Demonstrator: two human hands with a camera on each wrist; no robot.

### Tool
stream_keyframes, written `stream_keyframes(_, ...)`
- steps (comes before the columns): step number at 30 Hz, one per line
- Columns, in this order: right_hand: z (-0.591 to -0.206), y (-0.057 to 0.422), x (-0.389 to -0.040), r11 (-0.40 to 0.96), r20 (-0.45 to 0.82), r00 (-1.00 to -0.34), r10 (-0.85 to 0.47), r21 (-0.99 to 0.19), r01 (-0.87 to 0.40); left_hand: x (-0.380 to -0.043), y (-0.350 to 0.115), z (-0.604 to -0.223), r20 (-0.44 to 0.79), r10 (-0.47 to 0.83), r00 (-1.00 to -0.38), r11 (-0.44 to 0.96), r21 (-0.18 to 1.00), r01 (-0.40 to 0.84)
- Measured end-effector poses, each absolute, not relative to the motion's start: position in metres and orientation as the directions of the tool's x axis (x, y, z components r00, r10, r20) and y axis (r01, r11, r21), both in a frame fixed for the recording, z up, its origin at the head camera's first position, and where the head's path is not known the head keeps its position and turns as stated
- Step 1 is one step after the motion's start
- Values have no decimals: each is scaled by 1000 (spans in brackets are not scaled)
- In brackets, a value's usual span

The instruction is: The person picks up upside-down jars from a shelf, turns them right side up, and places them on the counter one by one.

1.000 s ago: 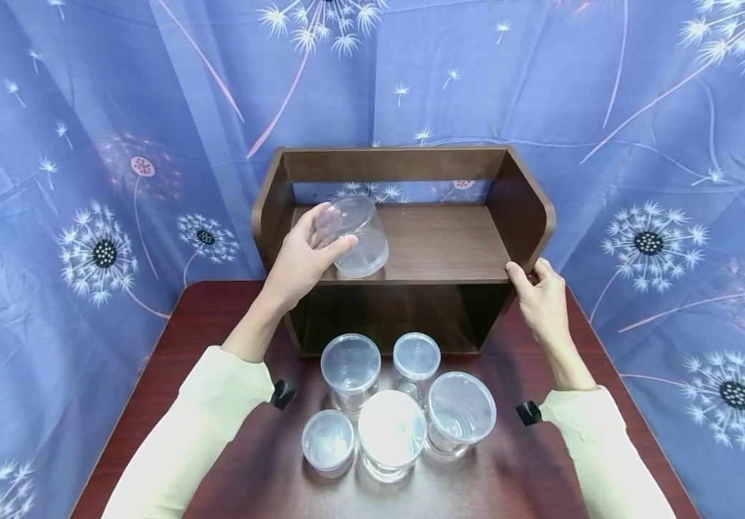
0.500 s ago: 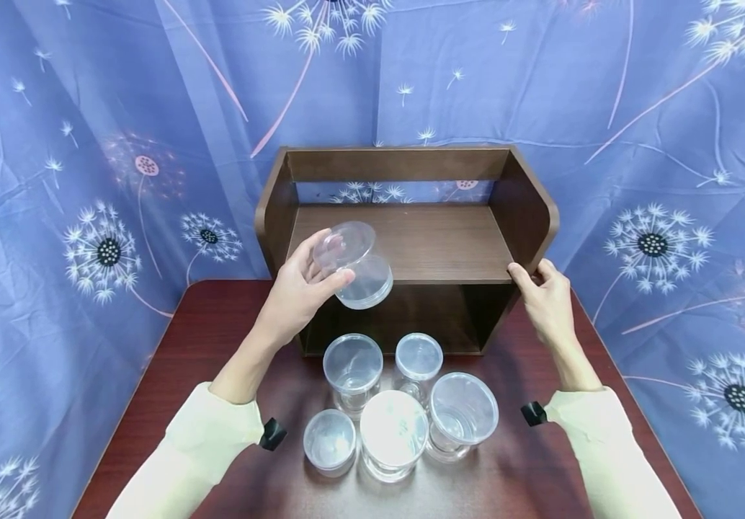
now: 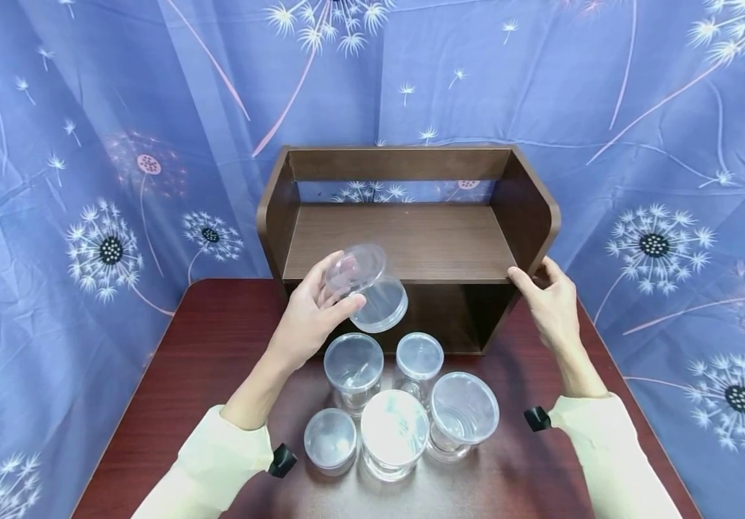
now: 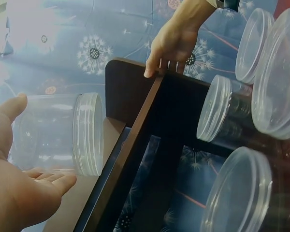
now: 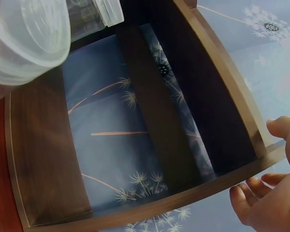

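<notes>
My left hand point(image 3: 310, 310) grips a clear plastic jar point(image 3: 379, 306) round its side, thumb on one side and fingers on the other. The jar is tilted in front of the shelf board's edge, its ridged lid point(image 4: 89, 134) at the lower end. With my right hand point(image 3: 547, 299), I hold the front right edge of the brown two-tier shelf point(image 3: 405, 245), thumb at the board and fingers round the outside of the side panel.
Several clear lidded jars stand grouped on the red-brown table point(image 3: 217, 339) before the shelf, including a small jar point(image 3: 330, 438) and a wide jar point(image 3: 463, 407). A blue dandelion-print curtain point(image 3: 217, 108) surrounds the table at the back and sides.
My left hand has brought the jar down and forward from over the upper shelf board to the front of the lower opening. My right hand stays at the shelf's right edge.
</notes>
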State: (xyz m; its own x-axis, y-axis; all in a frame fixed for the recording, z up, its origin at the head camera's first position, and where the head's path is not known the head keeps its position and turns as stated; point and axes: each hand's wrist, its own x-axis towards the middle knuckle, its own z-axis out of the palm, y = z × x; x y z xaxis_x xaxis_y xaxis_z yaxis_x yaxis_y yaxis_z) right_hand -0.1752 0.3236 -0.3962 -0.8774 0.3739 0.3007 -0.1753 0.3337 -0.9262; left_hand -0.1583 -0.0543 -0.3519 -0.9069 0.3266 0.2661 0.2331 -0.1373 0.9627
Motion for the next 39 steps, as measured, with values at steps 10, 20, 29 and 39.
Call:
stream_keyframes(10, -390, 327, -149, 136, 276, -839, 468, -961, -241, -146, -49, -367, 280, 314, -907, -235, 949, 211)
stream_keyframes(20, -386, 313, -119, 45, 360, -799, 481, -920, -388, -141, -40, -381, 331, 302, -894, -348, 912, 220)
stream_keyframes(29, -383, 293, -98, 87, 391, -848, 358, -918, -387, -136, -32, -391, 360, 305, -882, -494, 851, 176)
stream_keyframes(39, -399, 273, -85, 167, 442, -885, 146, -893, -418, -127, -24, -402, 323, 310, -894, -538, 835, 115)
